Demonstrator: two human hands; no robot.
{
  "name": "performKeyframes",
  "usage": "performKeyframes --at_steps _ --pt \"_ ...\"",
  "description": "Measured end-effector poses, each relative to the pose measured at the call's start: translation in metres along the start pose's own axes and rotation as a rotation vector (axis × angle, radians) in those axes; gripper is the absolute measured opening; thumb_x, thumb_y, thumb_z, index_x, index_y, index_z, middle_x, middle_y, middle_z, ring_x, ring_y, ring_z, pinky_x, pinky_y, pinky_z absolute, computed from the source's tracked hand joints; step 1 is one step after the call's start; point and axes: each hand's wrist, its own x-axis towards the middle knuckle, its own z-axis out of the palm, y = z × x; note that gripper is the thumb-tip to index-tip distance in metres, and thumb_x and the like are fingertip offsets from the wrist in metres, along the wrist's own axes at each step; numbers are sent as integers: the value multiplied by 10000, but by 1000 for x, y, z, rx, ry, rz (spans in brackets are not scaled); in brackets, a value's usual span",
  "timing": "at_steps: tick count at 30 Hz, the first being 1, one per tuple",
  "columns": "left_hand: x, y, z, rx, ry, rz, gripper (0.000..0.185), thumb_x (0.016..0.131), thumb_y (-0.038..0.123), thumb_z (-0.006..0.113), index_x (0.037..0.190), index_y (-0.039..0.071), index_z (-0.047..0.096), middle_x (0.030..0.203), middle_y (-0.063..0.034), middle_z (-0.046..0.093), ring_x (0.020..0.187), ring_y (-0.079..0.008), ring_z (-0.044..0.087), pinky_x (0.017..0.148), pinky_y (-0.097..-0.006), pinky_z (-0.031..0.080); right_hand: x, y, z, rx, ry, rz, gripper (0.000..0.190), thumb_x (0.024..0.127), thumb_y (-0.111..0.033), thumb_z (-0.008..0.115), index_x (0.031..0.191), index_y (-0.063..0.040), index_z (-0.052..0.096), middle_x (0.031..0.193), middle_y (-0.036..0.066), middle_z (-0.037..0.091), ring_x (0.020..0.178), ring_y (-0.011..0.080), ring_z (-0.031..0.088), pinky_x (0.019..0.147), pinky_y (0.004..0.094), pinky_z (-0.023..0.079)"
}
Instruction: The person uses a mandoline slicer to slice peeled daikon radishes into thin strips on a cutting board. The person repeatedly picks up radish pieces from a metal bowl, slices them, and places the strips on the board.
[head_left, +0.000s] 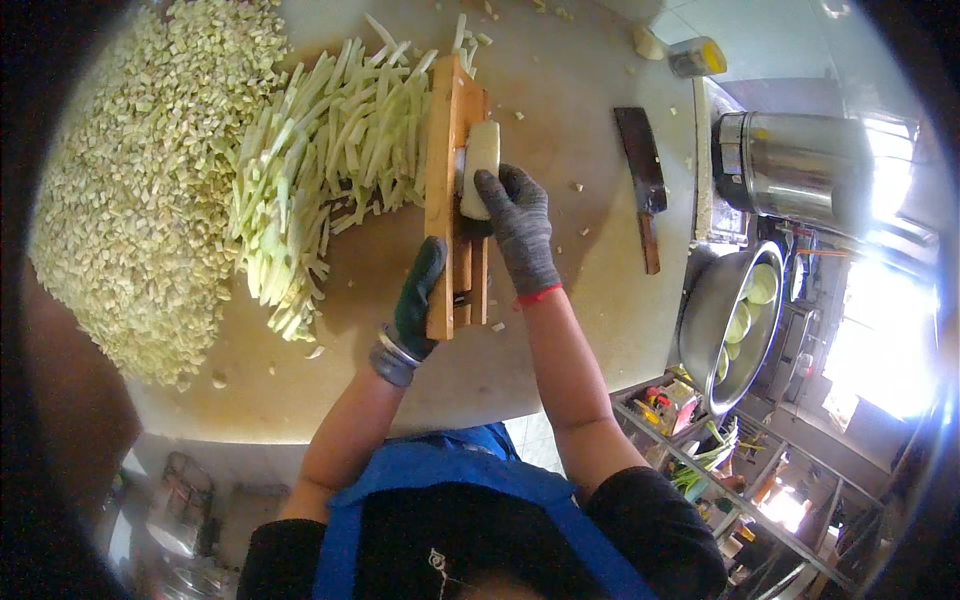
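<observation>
A wooden slicer (441, 187) stands on edge over the worktable, gripped near its lower end by my left hand (418, 296) in a dark glove. My right hand (521, 229), in a grey knit glove with a red cuff, holds a pale block of vegetable (482, 169) against the slicer's right face. The blade is hidden from this angle. Left of the slicer lies a heap of pale green vegetable strips (330, 150). Beyond the strips spreads a large mound of small diced pieces (142, 195).
A cleaver (643, 176) with a wooden handle lies on the worktable (585, 322) to the right. Past that edge are a metal pot (795, 161) and a steel basin (701, 322) holding round green vegetables (739, 322). A yellow-lidded jar (697, 58) sits at the far right corner.
</observation>
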Motion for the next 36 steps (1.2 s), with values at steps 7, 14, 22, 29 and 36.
performKeyframes --at_steps 7,14,22,29,36 --pt "14 0 -13 -129 -84 -44 531 943 466 525 1333 109 475 1185 -42 594 1021 -163 607 884 -333 512 -88 -36 2 -839 72 -201 366 905 -255 540 1209 -59 592 758 208 650 670 343 663 608 425 518" --pt "8 -37 -29 -32 -72 -61 509 959 437 511 1341 105 469 1202 -33 584 1045 -144 589 925 -323 489 71 -15 12 -853 323 -394 450 893 -327 546 1295 -127 520 589 166 611 504 330 618 449 468 464" --pt "10 -10 -8 -153 -71 -23 546 947 496 492 1319 97 470 1151 -68 602 1046 -206 600 881 -377 527 -79 -26 14 -915 150 -410 535 897 -316 552 1366 -79 452 557 128 580 418 303 555 385 435 409" --pt "1 -8 -10 -108 -92 -100 585 927 523 515 1323 96 464 1116 -57 617 1036 -197 600 850 -369 527 17 -21 12 -975 121 -437 377 888 -257 547 1238 -120 579 619 147 611 541 342 615 483 443 470" --pt "4 -10 -2 -281 -60 -105 515 939 482 520 1311 127 497 1156 -29 601 1052 -155 584 892 -336 510 -80 -42 11 -851 80 -187 404 875 -257 594 1268 -162 588 701 184 622 608 353 627 541 453 479"
